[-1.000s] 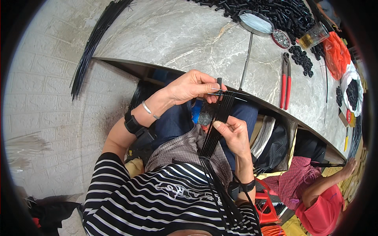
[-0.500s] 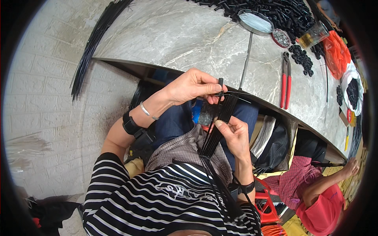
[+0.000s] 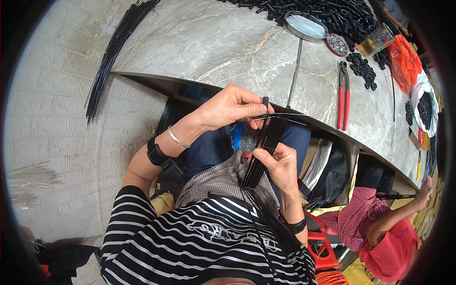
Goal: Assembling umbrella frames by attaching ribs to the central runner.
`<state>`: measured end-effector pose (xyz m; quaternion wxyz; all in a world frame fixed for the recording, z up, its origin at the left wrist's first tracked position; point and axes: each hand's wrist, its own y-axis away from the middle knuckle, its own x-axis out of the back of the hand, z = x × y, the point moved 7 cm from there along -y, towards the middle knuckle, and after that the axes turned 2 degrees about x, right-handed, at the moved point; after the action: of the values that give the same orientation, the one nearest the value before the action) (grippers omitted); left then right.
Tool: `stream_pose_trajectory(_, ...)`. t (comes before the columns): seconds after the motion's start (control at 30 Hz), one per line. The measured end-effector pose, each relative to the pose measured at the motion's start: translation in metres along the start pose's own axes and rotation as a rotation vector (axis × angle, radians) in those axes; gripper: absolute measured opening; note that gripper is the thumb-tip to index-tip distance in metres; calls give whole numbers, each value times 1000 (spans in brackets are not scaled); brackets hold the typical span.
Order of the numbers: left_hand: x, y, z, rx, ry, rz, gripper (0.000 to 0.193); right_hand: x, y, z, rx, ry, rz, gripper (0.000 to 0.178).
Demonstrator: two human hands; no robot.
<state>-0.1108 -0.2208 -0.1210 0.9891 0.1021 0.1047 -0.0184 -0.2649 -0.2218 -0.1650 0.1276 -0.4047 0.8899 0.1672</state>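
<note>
My left hand (image 3: 240, 110) is closed in a pinch over the table's front edge, on a short black tube (image 3: 265, 101) that stands upright. Thin silvery wires (image 3: 287, 114) stretch from these fingers to the right, across the top of a bundle of thin black strands (image 3: 270, 137). Lower down, my right hand (image 3: 278, 164) has thumb and fingers closed on the bundle's right side. The bundle slopes down to my lap, where it narrows, and looser strands (image 3: 266, 213) trail on over my striped shirt.
On the marbled table (image 3: 199, 47) lie red-handled pliers (image 3: 343, 102), a round dish of thin wires (image 3: 306, 26), a small dish of metal bits (image 3: 336, 45), black tubes (image 3: 323, 14) and black rings (image 3: 362, 71). Long strands (image 3: 116, 57) overhang its left end. Another person's arm (image 3: 403, 211) is at right.
My right thumb has shifted slightly left and up across the strands. The strand that ran apart at the bundle's left now lies closer in. My left hand keeps its pinch.
</note>
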Motion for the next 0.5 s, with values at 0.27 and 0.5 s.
stream_pose_trajectory(0.27,-4,3,-1,39,-2,67,24,0,1,4,-9,42,39,9)
stream_pose_trajectory(0.5,-6,8,5,35,-74,91,24,-2,3,0,-28,87,50,7)
